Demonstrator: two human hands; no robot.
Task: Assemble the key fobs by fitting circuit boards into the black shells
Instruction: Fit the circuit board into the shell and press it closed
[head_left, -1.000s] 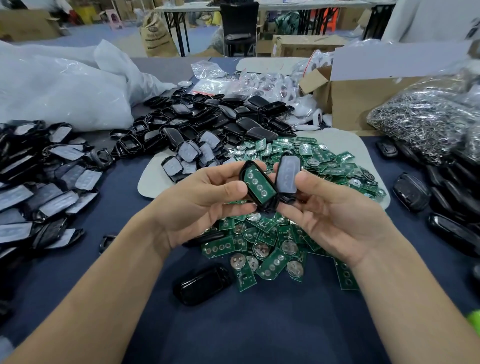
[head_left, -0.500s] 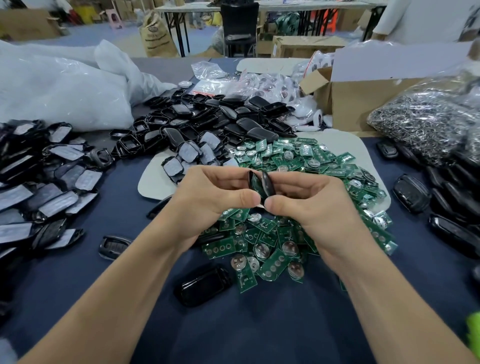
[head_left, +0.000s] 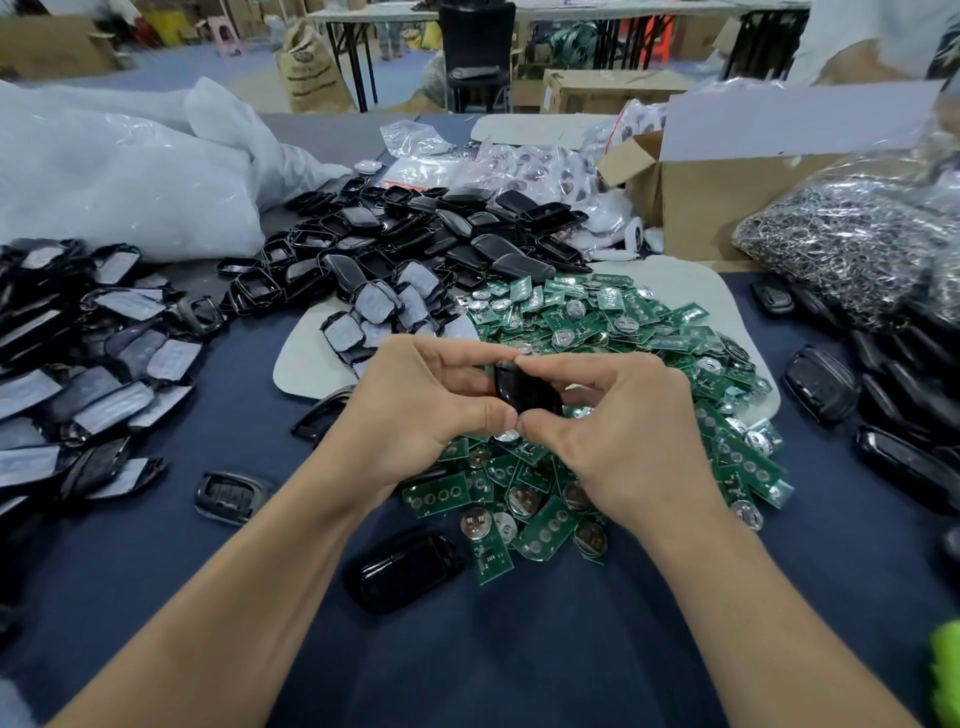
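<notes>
A heap of circuit boards lies on a mat in the middle, with a pile of shells just behind it and a second pile at the left. A cardboard box stands far right with a bag of rings to its right. A lone shell lies before the boards.

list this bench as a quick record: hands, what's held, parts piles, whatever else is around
left hand: pinches key fob, thumb below, fingers above
right hand: pinches the same fob from the other side
key fob: black, no board visible
circuit boards: green heap beneath the hands
black shells: pile behind the boards
loose shell: lies on blue table, near side
cardboard box: far right, flap open
</notes>
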